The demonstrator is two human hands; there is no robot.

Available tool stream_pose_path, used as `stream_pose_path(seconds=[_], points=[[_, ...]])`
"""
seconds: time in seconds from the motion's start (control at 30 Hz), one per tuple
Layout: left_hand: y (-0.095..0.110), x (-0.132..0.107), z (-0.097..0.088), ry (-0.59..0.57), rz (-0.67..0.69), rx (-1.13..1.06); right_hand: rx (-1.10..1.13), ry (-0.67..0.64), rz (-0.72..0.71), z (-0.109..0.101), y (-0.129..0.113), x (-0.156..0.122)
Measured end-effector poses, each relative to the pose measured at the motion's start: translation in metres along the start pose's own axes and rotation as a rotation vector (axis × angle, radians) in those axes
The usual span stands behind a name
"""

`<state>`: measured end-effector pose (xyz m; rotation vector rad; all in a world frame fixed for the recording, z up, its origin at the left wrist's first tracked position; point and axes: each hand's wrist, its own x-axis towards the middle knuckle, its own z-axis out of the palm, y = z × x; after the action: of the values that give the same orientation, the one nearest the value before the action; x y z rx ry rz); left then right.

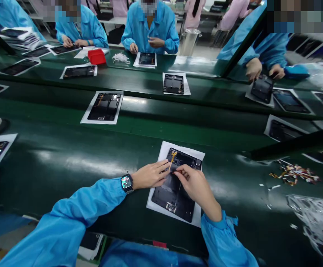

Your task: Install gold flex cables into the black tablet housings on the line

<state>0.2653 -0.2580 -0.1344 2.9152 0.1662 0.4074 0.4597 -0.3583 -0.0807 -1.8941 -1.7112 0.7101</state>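
An opened black tablet (175, 196) lies on a white sheet (165, 148) on the green belt in front of me. My left hand (150, 175), with a smartwatch (127, 183) on the wrist, rests on the tablet's left edge, its fingers pinched on an orange flex cable (173, 157) that sticks up near the tablet's top. My right hand (194, 185) lies over the tablet's middle, fingers pinched together on a small part with a red tip that I cannot make out.
Several more opened tablets on white sheets lie along the green belt (52, 159), one (104, 106) ahead left. A pile of orange flex scraps (295, 174) lies at right. Co-workers in blue coats sit opposite; a red box (96, 56) stands near them.
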Motion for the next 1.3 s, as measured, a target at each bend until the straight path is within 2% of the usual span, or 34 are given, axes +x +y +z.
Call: stream_pose_path(seconds=[0.07,0.23,0.37,0.57,0.8,0.97,1.17,1.3], points=[[0.002,-0.004,-0.002,0.034,-0.052,-0.062,-0.054,-0.015,-0.024,0.004,-0.003,0.002],[0.009,-0.021,-0.010,0.081,-0.279,-0.178,-0.260,-0.112,-0.050,0.010,-0.016,0.006],[0.013,-0.030,-0.013,0.045,-0.307,-0.248,-0.432,-0.166,-0.056,0.015,-0.028,0.010],[0.010,-0.035,-0.013,0.049,-0.291,-0.274,-0.579,-0.138,-0.026,0.026,-0.034,0.013],[0.013,-0.038,-0.011,0.005,-0.285,-0.219,-0.520,-0.138,-0.043,0.034,-0.035,0.007],[0.014,-0.038,-0.011,-0.003,-0.283,-0.196,-0.400,-0.059,-0.053,0.038,-0.027,0.008],[0.014,-0.038,-0.010,0.006,-0.287,-0.189,-0.120,0.070,-0.031,0.035,-0.015,-0.001],[0.014,-0.038,-0.010,-0.002,-0.290,-0.191,-0.112,0.108,-0.032,0.039,-0.013,-0.006]])
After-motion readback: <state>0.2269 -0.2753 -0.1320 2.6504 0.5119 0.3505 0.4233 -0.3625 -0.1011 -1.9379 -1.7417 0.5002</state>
